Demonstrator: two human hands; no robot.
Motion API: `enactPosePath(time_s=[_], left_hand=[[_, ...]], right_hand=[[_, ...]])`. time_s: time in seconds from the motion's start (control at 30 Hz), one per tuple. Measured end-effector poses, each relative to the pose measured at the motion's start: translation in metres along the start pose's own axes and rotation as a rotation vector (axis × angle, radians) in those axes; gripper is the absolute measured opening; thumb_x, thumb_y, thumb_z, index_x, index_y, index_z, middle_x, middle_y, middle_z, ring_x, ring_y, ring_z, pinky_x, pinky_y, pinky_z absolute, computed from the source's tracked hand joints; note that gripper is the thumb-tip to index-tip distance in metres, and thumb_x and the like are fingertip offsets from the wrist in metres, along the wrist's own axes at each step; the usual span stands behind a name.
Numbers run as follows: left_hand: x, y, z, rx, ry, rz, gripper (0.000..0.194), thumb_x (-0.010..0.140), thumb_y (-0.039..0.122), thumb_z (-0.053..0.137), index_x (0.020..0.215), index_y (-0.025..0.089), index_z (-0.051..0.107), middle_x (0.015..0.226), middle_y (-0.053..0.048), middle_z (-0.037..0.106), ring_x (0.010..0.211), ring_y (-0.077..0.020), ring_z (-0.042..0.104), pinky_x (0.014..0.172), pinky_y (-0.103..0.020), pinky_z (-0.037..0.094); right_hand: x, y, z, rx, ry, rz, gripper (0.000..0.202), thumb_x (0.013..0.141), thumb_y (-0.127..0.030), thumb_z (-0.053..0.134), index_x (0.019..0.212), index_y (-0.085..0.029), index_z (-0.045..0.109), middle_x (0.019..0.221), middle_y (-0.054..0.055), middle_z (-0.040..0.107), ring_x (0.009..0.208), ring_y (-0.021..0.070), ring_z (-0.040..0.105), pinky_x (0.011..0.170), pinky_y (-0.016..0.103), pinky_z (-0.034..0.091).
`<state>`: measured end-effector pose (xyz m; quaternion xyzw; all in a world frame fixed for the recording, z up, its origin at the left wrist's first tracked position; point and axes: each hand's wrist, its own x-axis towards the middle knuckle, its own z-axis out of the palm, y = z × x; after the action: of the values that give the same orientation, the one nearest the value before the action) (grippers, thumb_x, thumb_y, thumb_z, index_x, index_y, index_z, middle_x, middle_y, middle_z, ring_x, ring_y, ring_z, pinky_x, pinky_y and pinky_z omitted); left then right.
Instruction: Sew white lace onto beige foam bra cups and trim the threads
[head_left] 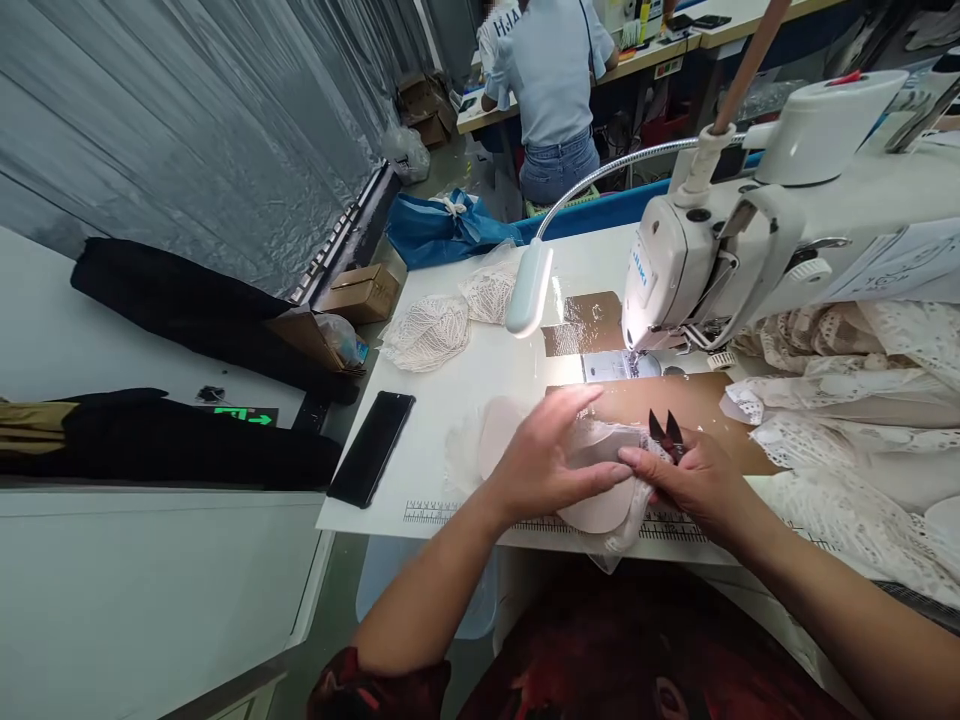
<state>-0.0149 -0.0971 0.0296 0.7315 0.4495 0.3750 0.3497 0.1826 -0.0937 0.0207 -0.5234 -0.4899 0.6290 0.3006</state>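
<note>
One pale cup-shaped fabric piece [604, 508] over the tabletop's [442, 430] near edge, between left hand [546, 458] and right hand [694, 475].
Likely light, soft, springy in the cup; sheer trim [631, 533] looks limp and snag-prone. Best hold: thicker cup edge, clear of the dark-bladed thread snips [666, 436]. Right: fingers closed around the snips, thumb pressed on the piece's edge. Left: thumb and index finger spread wide; can't tell whether its hidden fingers grip. JUKI sewing machine [660, 265] just beyond.

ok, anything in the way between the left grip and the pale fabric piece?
Nothing visible. The left grip overlaps the pale fabric piece in this view; the snips in the right grip sit to the right, not between.
</note>
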Motion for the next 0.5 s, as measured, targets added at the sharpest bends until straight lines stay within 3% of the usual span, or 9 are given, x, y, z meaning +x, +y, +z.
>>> enactPosePath(time_s=[0.07, 0.13, 0.3, 0.4, 0.5], left_hand=[[0.007, -0.004, 0.003, -0.15, -0.171, -0.172, 0.049, 0.081, 0.045, 0.073, 0.12, 0.017, 0.064, 0.116, -0.011, 0.067, 0.106, -0.024, 0.061, 0.092, -0.035, 0.049], [0.011, -0.007, 0.007, -0.278, -0.232, -0.318, 0.038, 0.085, 0.048, 0.067, 0.103, 0.014, 0.07, 0.1, -0.009, 0.069, 0.09, -0.0197, 0.064, 0.077, -0.028, 0.05], [0.012, -0.01, 0.009, -0.499, -0.204, -0.505, 0.038, 0.078, 0.049, 0.074, 0.083, 0.011, 0.069, 0.076, -0.003, 0.062, 0.066, -0.0118, 0.056, 0.058, -0.022, 0.042], [0.012, -0.011, 0.007, -0.58, -0.194, -0.596, 0.041, 0.07, 0.048, 0.08, 0.083, 0.011, 0.07, 0.074, -0.002, 0.063, 0.062, -0.0112, 0.056, 0.056, -0.022, 0.042], [0.013, -0.013, 0.007, -0.602, -0.206, -0.614, 0.04, 0.072, 0.046, 0.08, 0.089, 0.01, 0.074, 0.081, -0.006, 0.068, 0.068, -0.0143, 0.061, 0.06, -0.024, 0.045]], right_hand=[[0.0, -0.001, 0.0, -0.024, -0.013, -0.011, 0.036, 0.067, -0.051, 0.076, 0.083, -0.02, 0.067, 0.063, -0.002, 0.059, 0.051, 0.0137, 0.051, 0.047, 0.027, 0.044], [0.001, 0.003, -0.003, -0.048, -0.022, -0.041, 0.037, 0.069, -0.052, 0.074, 0.087, -0.02, 0.068, 0.068, -0.001, 0.061, 0.057, 0.0149, 0.053, 0.05, 0.028, 0.046], [0.001, 0.019, -0.027, -0.249, -0.071, -0.136, 0.031, 0.076, -0.053, 0.069, 0.078, -0.022, 0.065, 0.069, -0.001, 0.058, 0.065, 0.0168, 0.053, 0.062, 0.029, 0.046], [-0.004, 0.02, -0.038, -0.317, -0.029, -0.153, 0.04, 0.077, -0.06, 0.065, 0.094, -0.024, 0.067, 0.082, 0.003, 0.065, 0.076, 0.0219, 0.059, 0.069, 0.033, 0.049], [-0.005, 0.014, -0.046, -0.421, 0.033, -0.191, 0.047, 0.089, -0.064, 0.044, 0.11, -0.028, 0.065, 0.088, 0.005, 0.069, 0.081, 0.0248, 0.062, 0.071, 0.037, 0.049]])
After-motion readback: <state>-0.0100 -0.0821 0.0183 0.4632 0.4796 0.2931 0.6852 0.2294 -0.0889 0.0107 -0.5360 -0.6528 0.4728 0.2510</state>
